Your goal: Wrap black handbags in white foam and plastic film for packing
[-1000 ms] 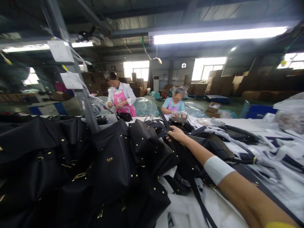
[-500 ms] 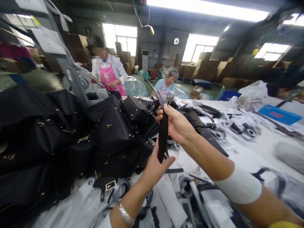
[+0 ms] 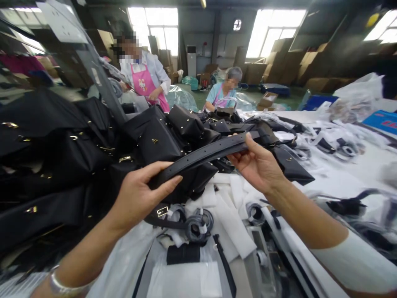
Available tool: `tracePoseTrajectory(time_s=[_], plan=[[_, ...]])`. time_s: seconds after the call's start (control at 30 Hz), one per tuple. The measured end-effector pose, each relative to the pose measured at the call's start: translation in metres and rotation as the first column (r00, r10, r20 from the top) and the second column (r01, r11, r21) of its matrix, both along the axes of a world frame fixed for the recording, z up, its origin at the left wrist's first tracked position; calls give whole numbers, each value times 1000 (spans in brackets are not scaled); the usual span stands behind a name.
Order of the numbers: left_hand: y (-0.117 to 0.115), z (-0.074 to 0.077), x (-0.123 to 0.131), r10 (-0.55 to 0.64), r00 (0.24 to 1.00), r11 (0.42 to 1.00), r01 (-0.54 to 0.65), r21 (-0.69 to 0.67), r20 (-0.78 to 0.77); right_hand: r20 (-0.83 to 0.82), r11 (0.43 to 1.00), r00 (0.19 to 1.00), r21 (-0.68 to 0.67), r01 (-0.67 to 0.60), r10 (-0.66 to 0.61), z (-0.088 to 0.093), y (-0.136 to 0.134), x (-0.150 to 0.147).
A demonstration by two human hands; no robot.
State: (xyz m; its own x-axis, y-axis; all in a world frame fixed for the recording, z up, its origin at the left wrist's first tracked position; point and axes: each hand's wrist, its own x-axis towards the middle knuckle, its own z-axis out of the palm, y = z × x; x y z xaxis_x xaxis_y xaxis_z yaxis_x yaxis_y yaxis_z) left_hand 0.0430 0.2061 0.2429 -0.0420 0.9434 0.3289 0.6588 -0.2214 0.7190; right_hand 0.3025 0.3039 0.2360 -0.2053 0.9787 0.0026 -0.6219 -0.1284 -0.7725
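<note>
Long black leather-look strap w/ punched holes (image 3: 204, 154), clock ctr, is showing smooth semi-matt finish. Black boxy leather-look bags (image 3: 159, 142) @ 9 o'c are looking smooth, low-sheen; gold metal-look fittings (image 3: 125, 158) are glinting. Flat white foam-like strips (image 3: 231, 219) @ 5 o'c are looking matt. Crumpled clear plastic bag (image 3: 356, 97), approx 2–3 o'c, is shining.

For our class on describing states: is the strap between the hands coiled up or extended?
Extended: the black strap runs in a gentle arch from the left hand to the right hand.
</note>
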Motion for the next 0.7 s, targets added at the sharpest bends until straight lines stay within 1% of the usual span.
tracePoseTrajectory(time_s=[0.03,0.1,0.13,0.2,0.23,0.3,0.37,0.4,0.47,0.53,0.6,0.67,0.7], plan=[[-7,1,-8,51,998,998,-49,42,-47,-18,999,999,10,-44,44,-10,-5,-2],[-22,-4,-23,142,982,987,-131,92,-126,-31,989,989,36,-143,144,-33,-15,-5],[-28,-10,-30,175,972,982,-160,100,-156,-6,980,981,37,-193,193,-45,-20,-6],[-38,-27,-44,221,956,975,-211,74,-190,121,955,947,-20,-296,297,-70,-32,-6],[-40,-38,-51,242,951,970,-238,45,-195,206,935,912,-70,-348,355,-83,-39,-6],[-42,-62,-65,284,939,955,-296,-32,-192,362,879,801,-168,-446,476,-108,-55,-3],[-40,-90,-79,298,938,938,-322,-126,-178,493,820,667,-210,-532,559,-132,-72,1],[-38,-105,-85,288,943,934,-316,-170,-169,558,797,601,-208,-567,573,-144,-80,4],[-34,-138,-98,230,959,928,-267,-259,-165,684,766,483,-175,-618,546,-166,-96,12],[-32,-172,-111,180,966,920,-233,-316,-188,794,747,382,-132,-651,473,-187,-111,22],[-32,-202,-123,131,966,910,-205,-359,-221,877,738,294,-97,-668,381,-204,-126,34],[-36,-223,-132,90,961,908,-187,-375,-260,939,753,212,-70,-655,271,-217,-143,45],[-40,-230,-133,75,957,913,-179,-368,-281,966,772,161,-58,-633,204,-221,-151,50]])
